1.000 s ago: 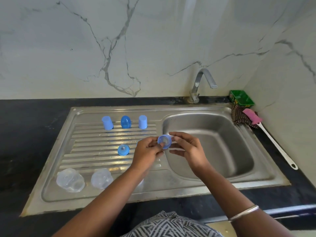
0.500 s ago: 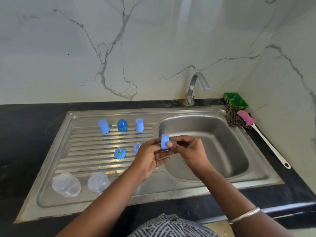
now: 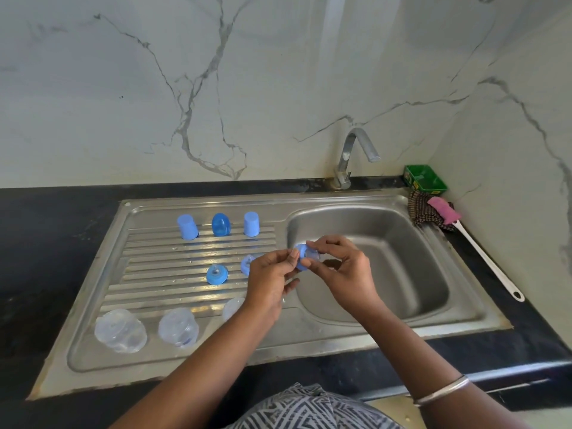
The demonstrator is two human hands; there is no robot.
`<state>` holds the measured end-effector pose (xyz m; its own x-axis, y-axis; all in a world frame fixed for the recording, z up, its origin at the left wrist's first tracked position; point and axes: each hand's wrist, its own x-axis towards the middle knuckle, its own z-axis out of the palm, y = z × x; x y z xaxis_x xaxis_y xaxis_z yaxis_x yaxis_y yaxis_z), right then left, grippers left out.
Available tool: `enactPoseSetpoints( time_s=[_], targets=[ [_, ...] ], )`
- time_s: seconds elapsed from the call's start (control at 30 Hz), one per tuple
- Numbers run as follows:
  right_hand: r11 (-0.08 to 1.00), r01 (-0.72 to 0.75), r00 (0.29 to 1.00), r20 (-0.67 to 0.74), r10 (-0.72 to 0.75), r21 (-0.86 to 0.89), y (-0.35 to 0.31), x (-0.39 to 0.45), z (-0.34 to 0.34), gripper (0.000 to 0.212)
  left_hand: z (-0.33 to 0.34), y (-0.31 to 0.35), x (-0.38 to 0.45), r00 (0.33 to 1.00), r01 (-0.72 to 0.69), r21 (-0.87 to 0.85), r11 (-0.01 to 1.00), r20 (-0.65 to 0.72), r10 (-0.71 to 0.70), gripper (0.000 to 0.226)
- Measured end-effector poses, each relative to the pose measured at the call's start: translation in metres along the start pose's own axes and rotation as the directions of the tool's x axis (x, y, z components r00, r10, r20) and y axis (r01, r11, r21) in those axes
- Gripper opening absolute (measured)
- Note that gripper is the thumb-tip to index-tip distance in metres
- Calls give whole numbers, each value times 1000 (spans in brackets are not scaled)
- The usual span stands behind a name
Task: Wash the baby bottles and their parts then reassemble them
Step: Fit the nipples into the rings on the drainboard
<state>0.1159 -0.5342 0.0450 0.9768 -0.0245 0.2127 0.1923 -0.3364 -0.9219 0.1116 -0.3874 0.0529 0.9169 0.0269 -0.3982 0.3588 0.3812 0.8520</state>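
Observation:
Both hands meet above the left rim of the sink basin (image 3: 402,274). My left hand (image 3: 269,277) and my right hand (image 3: 337,267) pinch a small blue bottle ring (image 3: 301,258) with a clear teat on its right side. On the ribbed draining board (image 3: 148,274) stand three blue caps (image 3: 187,227) (image 3: 221,224) (image 3: 251,224) in a row at the back. A blue ring with teat (image 3: 217,274) lies mid-board, and another blue ring (image 3: 246,264) peeks out behind my left hand. Two clear bottles (image 3: 120,331) (image 3: 178,327) sit at the front; a third clear bottle (image 3: 232,308) is partly hidden by my left wrist.
A steel tap (image 3: 353,156) rises behind the basin, not running. At the back right corner are a green box (image 3: 425,179), a dark checked cloth (image 3: 422,212) and a pink-headed brush with a long white handle (image 3: 483,252). Black countertop (image 3: 46,243) surrounds the sink.
The blue ring has been turned in my fingers, from its opening facing me to edge-on, and the clear teat now shows at its right side. The camera has tilted slightly.

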Motion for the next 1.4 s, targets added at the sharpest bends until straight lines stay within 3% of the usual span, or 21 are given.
enactPoseSetpoints(
  time_s=[0.2, 0.4, 0.53, 0.67, 0.77, 0.97, 1.17, 1.3, 1.4],
  targets=[
    [996, -88, 989, -119, 84, -25, -1, -4, 9, 6, 4, -5, 0, 998, 57, -19, 998, -41, -57, 12],
    [985, -153, 968, -213, 133, -79, 0, -5, 17, 13, 8, 0, 1, 987, 150, -80, 985, -44, -154, 10],
    [987, -156, 979, -128, 159, 33, 0, -7, 18, 4, 5, -1, 3, 983, 152, -78, 985, -95, -159, 13],
    [987, -121, 992, -22, 124, 108, 2, -8, 14, 22, -1, 4, 5, 984, 162, -84, 983, -56, -167, 18],
    [985, -136, 989, -48, 142, 110, 3, -6, 15, 7, -2, 2, 3, 985, 158, -91, 983, -53, -163, 17],
    [985, -174, 979, -110, 173, 3, 5, -1, 19, 15, -1, 0, 3, 978, 194, -153, 969, -47, -204, 20],
    [956, -260, 957, -98, 275, 138, 14, -5, 25, 19, -1, -2, 6, 967, 239, -163, 957, -49, -250, 19],
    [902, -253, 958, -39, 284, 351, 6, -9, 25, 11, 0, -4, 5, 984, 173, -96, 980, -31, -177, 16],
    [959, -178, 981, -40, 192, 221, 2, -9, 20, 21, -5, -7, 5, 989, 146, -104, 984, 6, -146, 11]
  ],
)
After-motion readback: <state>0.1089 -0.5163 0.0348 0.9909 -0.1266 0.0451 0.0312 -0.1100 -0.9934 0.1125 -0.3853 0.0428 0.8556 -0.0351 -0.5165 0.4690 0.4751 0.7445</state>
